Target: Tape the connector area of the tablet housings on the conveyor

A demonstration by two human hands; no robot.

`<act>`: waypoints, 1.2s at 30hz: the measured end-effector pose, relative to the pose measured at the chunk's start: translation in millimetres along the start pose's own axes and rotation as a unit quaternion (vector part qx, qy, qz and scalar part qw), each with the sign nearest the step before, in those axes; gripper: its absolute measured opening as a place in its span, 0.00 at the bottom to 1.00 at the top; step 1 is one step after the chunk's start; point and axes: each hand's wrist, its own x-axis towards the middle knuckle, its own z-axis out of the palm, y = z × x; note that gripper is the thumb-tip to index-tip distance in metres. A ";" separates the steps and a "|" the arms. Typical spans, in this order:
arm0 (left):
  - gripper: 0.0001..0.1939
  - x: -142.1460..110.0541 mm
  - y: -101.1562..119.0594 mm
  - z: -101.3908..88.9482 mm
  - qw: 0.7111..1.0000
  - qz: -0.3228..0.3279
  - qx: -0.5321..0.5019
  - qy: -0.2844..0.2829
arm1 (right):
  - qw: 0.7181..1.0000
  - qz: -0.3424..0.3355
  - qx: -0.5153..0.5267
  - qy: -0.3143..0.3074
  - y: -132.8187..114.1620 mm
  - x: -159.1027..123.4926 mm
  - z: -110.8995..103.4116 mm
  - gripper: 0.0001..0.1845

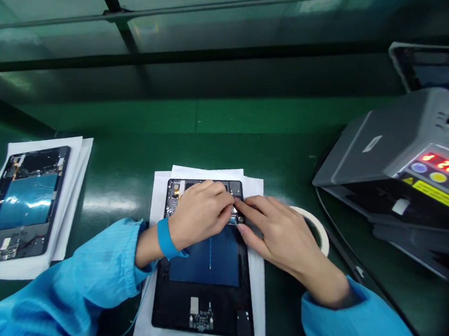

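Observation:
An opened tablet lies flat on white paper, its inside facing up, with a blue battery in its middle and a small circuit board near its lower edge. My left hand rests over the upper part of the tablet, its fingers curled together in a pinch; whatever is between the fingertips is hidden. From the right side, my right hand touches the tablet's upper right edge. Its index finger and thumb are stretched out and apart, the index tip close to the left fingertips.
On the left, another opened tablet lies on white sheets. A roll of tape sits partly behind my right hand. A grey machine with a lit red display stands at the right, its cable running along the green bench.

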 end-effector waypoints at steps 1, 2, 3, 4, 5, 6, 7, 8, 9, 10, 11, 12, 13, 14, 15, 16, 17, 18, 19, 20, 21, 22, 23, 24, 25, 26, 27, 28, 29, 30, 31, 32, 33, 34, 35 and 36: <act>0.10 -0.2 -0.6 -0.6 1.000 0.001 -0.004 0.000 | 1.000 -0.002 -0.004 0.005 -0.1 -0.2 0.4 0.21; 0.11 -0.4 -1.2 -1.2 1.000 0.004 -0.007 0.001 | 1.000 -0.004 -0.007 0.010 -0.1 -0.4 0.7 0.21; 0.11 -0.7 -1.8 -1.6 1.000 0.007 -0.011 0.002 | 1.000 -0.006 -0.010 0.014 -0.1 -0.6 0.8 0.21; 0.11 -1.1 -2.4 -1.9 1.000 0.012 -0.016 0.003 | 1.000 -0.008 -0.013 0.018 -0.1 -0.8 0.9 0.20; 0.12 -1.6 -3.0 -2.1 1.000 0.016 -0.020 0.003 | 1.000 -0.011 -0.016 0.021 -0.1 -0.9 0.9 0.20; 0.12 -2.0 -3.5 -2.2 1.000 0.020 -0.023 0.003 | 0.999 -0.013 -0.019 0.023 -0.1 -1.2 0.9 0.20; 0.12 -2.5 -3.9 -2.2 0.999 0.024 -0.025 0.002 | 0.999 -0.016 -0.021 0.026 -0.2 -1.5 0.9 0.20; 0.12 -2.9 -4.2 -2.3 0.999 0.026 -0.027 0.000 | 0.999 -0.018 -0.024 0.027 -0.3 -1.9 0.8 0.20; 0.12 -3.2 -4.5 -2.4 0.999 0.027 -0.029 -0.002 | 0.999 -0.020 -0.028 0.029 -0.5 -2.3 0.8 0.19; 0.12 -3.4 -4.7 -2.5 0.999 0.027 -0.030 -0.004 | 0.999 -0.022 -0.033 0.030 -0.9 -2.7 0.7 0.19; 0.12 -3.6 -4.8 -2.6 0.999 0.027 -0.032 -0.005 | 0.999 -0.024 -0.039 0.030 -1.5 -3.0 0.6 0.19; 0.12 -3.8 -5.0 -2.6 0.999 0.027 -0.033 -0.006 | 0.998 -0.026 -0.046 0.030 -2.3 -3.3 0.3 0.19; 0.12 -3.9 -5.1 -2.6 0.999 0.028 -0.032 -0.006 | 0.998 -0.028 -0.055 0.030 -3.4 -3.4 0.0 0.19; 0.12 -4.0 -5.3 -2.5 0.999 0.030 -0.031 -0.007 | 0.997 -0.031 -0.066 0.030 -4.8 -3.4 -0.4 0.19; 0.12 -4.1 -5.5 -2.3 0.999 0.033 -0.029 -0.008 | 0.996 -0.033 -0.077 0.031 -6.4 -3.4 -0.9 0.19; 0.12 -4.2 -5.7 -2.0 0.999 0.035 -0.027 -0.008 | 0.995 -0.035 -0.090 0.032 -8.2 -3.3 -1.3 0.20; 0.12 -4.3 -5.9 -1.7 0.999 0.037 -0.025 -0.009 | 0.994 -0.036 -0.103 0.032 -10.1 -3.1 -1.8 0.20; 0.12 -4.3 -6.1 -1.4 0.999 0.037 -0.024 -0.009 | 0.992 -0.036 -0.115 0.031 -11.9 -3.0 -2.1 0.19; 0.12 -4.2 -6.3 -1.1 0.999 0.037 -0.023 -0.009 | 0.991 -0.036 -0.126 0.030 -13.5 -2.9 -2.3 0.19; 0.12 -4.1 -6.4 -0.9 0.999 0.035 -0.024 -0.010 | 0.990 -0.033 -0.134 0.028 -14.7 -2.9 -2.3 0.19; 0.11 -4.0 -6.5 -0.7 0.999 0.031 -0.027 -0.010 | 0.990 -0.030 -0.137 0.027 -15.4 -3.0 -2.2 0.20; 0.10 -3.8 -6.6 -0.5 0.999 0.027 -0.030 -0.010 | 0.990 -0.029 -0.136 0.026 -15.6 -3.1 -1.8 0.20; 0.10 -3.6 -6.6 -0.3 0.999 0.022 -0.036 -0.008 | 0.990 -0.029 -0.132 0.026 -15.3 -3.3 -1.3 0.20; 0.09 -3.5 -6.7 0.0 0.999 0.016 -0.043 -0.005 | 0.991 -0.030 -0.126 0.027 -14.7 -3.6 -0.8 0.20; 0.08 -3.4 -6.7 0.2 0.999 0.011 -0.050 -0.002 | 0.992 -0.033 -0.120 0.029 -14.0 -3.8 -0.3 0.20; 0.08 -3.3 -6.7 0.5 0.998 0.006 -0.058 0.001 | 0.992 -0.034 -0.116 0.031 -13.4 -4.0 0.1 0.20; 0.08 -3.3 -6.8 0.8 0.998 0.003 -0.065 0.003 | 0.992 -0.035 -0.115 0.033 -13.0 -4.2 0.3 0.20; 0.08 -3.3 -6.9 1.0 0.998 0.002 -0.071 0.003 | 0.992 -0.033 -0.116 0.035 -12.8 -4.2 0.3 0.20; 0.08 -3.2 -6.9 1.2 0.997 0.001 -0.074 0.001 | 0.992 -0.031 -0.117 0.036 -12.9 -4.2 0.2 0.20; 0.08 -3.1 -7.1 1.4 0.997 0.001 -0.077 -0.001 | 0.992 -0.030 -0.118 0.037 -13.0 -4.2 -0.1 0.20; 0.08 -3.0 -7.2 1.4 0.997 0.001 -0.078 -0.003 | 0.992 -0.028 -0.119 0.037 -13.2 -4.1 -0.5 0.20; 0.08 -2.9 -7.4 1.5 0.997 0.002 -0.078 -0.005 | 0.992 -0.027 -0.117 0.035 -13.2 -3.9 -0.8 0.19; 0.08 -2.8 -7.6 1.5 0.997 0.003 -0.078 -0.005 | 0.993 -0.026 -0.111 0.032 -13.0 -3.8 -1.1 0.19; 0.08 -2.8 -7.8 1.5 0.997 0.004 -0.078 -0.004 | 0.994 -0.025 -0.101 0.029 -12.5 -3.7 -1.3 0.20; 0.08 -2.8 -7.9 1.6 0.997 0.005 -0.077 -0.003 | 0.995 -0.023 -0.090 0.027 -11.8 -3.7 -1.3 0.20; 0.08 -2.8 -8.1 1.7 0.997 0.005 -0.076 -0.001 | 0.996 -0.021 -0.079 0.025 -10.9 -3.8 -1.1 0.20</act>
